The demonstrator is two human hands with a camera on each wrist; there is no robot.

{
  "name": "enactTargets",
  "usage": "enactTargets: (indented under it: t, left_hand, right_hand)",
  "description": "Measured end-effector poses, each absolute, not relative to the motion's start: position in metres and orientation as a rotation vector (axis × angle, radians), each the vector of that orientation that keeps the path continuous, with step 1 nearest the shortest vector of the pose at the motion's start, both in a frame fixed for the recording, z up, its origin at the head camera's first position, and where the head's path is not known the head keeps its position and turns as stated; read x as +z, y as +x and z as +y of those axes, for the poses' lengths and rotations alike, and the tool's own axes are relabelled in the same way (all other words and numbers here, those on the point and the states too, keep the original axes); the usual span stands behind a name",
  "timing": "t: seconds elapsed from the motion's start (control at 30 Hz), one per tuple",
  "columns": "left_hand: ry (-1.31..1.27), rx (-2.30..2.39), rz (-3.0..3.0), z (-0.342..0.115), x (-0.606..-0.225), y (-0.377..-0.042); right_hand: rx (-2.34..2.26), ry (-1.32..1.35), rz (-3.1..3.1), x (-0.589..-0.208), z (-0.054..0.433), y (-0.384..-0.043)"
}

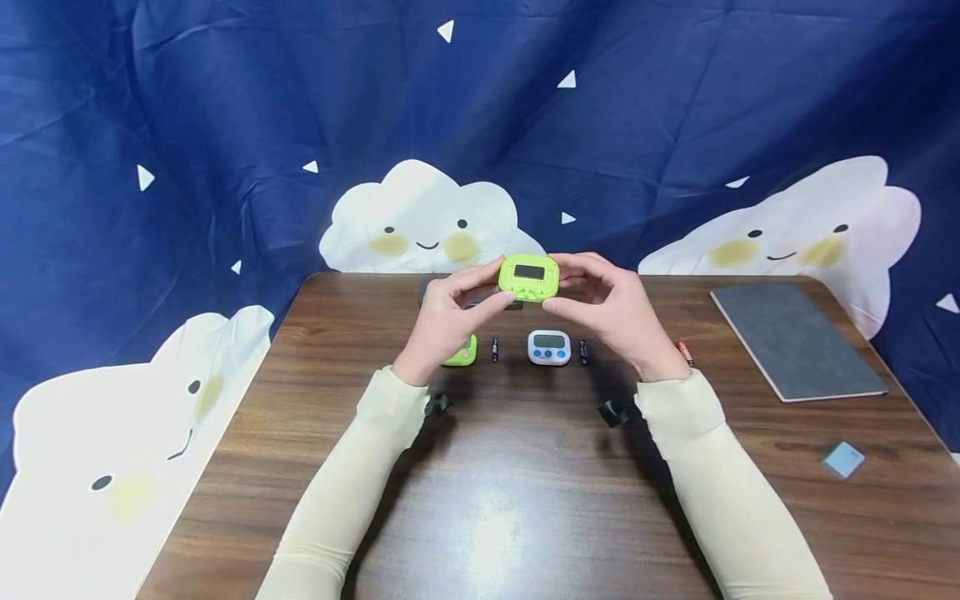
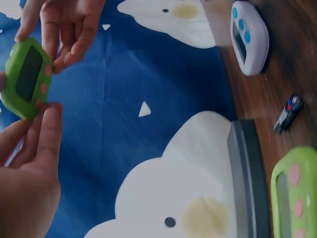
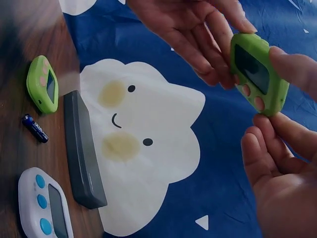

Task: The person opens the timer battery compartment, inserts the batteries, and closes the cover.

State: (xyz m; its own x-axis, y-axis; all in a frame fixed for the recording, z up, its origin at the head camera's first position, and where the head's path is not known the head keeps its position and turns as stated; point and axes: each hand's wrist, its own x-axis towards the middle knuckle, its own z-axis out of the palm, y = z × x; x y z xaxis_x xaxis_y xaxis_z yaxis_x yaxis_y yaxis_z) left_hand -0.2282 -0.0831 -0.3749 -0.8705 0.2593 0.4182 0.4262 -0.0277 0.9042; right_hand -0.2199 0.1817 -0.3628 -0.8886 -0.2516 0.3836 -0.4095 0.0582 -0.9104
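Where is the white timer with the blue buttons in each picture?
Head view: the white timer lies mid-table, just below the raised hands.
Left wrist view: it sits at the top right on the wood.
Right wrist view: it sits at the bottom left.
Shared landmark: the dark battery lying beside it.

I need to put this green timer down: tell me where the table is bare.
Bare wood lies on the table between the sleeves, and between the white timer and grey notebook. Crowded: the timer-and-battery row under both hands.
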Motion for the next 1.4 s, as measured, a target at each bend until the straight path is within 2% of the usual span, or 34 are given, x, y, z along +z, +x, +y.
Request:
enactTargets:
  t: [0.37, 0.77, 1.0, 1.4]
  left_hand:
    - [-0.668, -2.072, -2.022, -0.08, -0.375, -0.226]
    - [-0.594, -1.561, -2.169, -0.06, -0.382, -0.218]
    - [-0.539, -1.659, -2.158, -0.061, -0.382, -0.22]
    - [-0.752, -1.978, -2.183, -0.075, -0.378, -0.226]
  right_hand:
    - [1.988, 0.622, -2.19, -0.364, 0.184, -0.221]
    - [1.783, 0.376, -2.231, -0.362, 0.166, -0.211]
    - [1.752, 0.381, -2.24, -0.357, 0.161, -0.204]
    - [2.103, 0.497, -2.267, -0.352, 0.178, -0.211]
